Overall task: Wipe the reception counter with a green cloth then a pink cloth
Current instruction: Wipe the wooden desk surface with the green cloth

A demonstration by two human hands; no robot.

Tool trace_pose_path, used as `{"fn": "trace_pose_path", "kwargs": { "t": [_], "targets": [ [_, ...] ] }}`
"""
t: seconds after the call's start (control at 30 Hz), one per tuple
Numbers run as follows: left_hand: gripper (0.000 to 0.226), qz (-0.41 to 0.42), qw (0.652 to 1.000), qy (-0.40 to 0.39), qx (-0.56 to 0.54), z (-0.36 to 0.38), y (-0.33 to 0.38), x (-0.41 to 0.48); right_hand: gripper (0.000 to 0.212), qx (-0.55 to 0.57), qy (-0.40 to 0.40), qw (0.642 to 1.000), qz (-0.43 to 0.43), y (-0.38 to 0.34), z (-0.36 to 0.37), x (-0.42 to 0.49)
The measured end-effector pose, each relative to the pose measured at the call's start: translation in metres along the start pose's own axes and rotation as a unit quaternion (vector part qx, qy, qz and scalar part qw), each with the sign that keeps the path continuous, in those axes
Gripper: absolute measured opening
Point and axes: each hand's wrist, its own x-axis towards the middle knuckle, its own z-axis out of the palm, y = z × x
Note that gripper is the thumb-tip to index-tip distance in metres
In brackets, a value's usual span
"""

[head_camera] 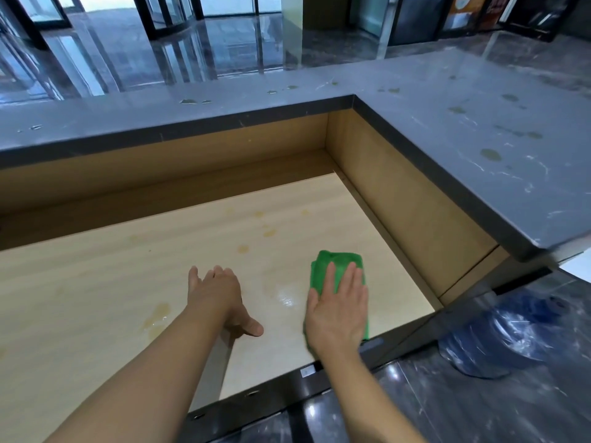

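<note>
On my feed I count one green cloth (pixel 337 265) — soft, nubby fabric bunched into a rough pad — lying on the lower desk (pixel 112 282), near its right-hand edge. The right hand (pixel 337 310) lies flat on top of it, fingers straight and close together, pressing it onto the wood. The left hand (pixel 220 295) is just beside it, apart from the cloth, fingers loosely extended, thumb out, holding nothing. The desk is pale, smooth wood-grain with several amber stains (pixel 243 249) and one glossy wet patch (pixel 287 297) between the two hands. Above runs an L-shaped raised counter (pixel 463 187) of grey veined stone, dotted with droplets (pixel 491 155). One crinkled blue plastic bag (pixel 511 334) sits on the dark floor — far right.
</note>
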Motion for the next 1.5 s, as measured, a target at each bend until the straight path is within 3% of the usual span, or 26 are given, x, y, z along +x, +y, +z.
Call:
{"fn": "trace_pose_path", "kwargs": {
  "t": [0.13,0.27,0.4,0.57,0.73,0.83,0.93,1.13,1.23,1.33,1.5],
  "targets": [
    [0.134,-0.006,1.000,-0.016,0.022,-0.005,0.005,-0.003,0.071,0.013,-0.018,0.992,-0.124,-0.037,0.014,-0.027],
    [0.119,-0.001,0.999,-0.025,0.037,-0.010,0.009,-0.003,0.067,0.002,-0.030,0.975,-0.221,-0.005,0.004,-0.013],
    [0.088,0.016,0.999,-0.008,0.028,-0.007,0.006,0.007,0.069,-0.046,0.004,0.987,-0.154,0.050,-0.011,0.029],
    [0.108,0.014,0.999,0.044,-0.006,0.000,-0.004,0.009,0.064,-0.041,0.018,0.999,-0.031,0.075,-0.018,0.085],
    [0.103,0.023,0.993,0.081,-0.085,-0.002,-0.021,0.018,0.064,-0.010,0.016,0.998,0.056,0.016,-0.016,0.100],
    [0.098,0.022,0.986,0.099,-0.131,-0.005,-0.029,0.025,0.064,-0.001,0.005,1.000,0.008,-0.038,-0.013,0.103],
    [0.101,0.007,0.983,0.093,-0.157,-0.007,-0.039,0.035,0.062,-0.002,-0.005,0.995,-0.098,-0.092,-0.007,0.103],
    [0.119,0.003,0.987,0.102,-0.126,-0.010,-0.037,0.045,0.059,-0.037,-0.038,0.952,-0.301,-0.126,0.002,0.111],
    [0.127,0.011,0.989,0.086,-0.123,-0.014,-0.027,0.050,0.058,-0.035,-0.041,0.951,-0.306,-0.105,-0.004,0.126],
    [0.119,0.014,0.989,0.080,-0.126,-0.019,-0.025,0.056,0.058,-0.027,-0.032,0.964,-0.262,-0.077,-0.013,0.146],
    [0.081,0.012,0.987,0.089,-0.135,-0.022,-0.027,0.067,0.059,-0.025,-0.002,0.984,-0.179,-0.018,-0.022,0.181]
  ]
}}
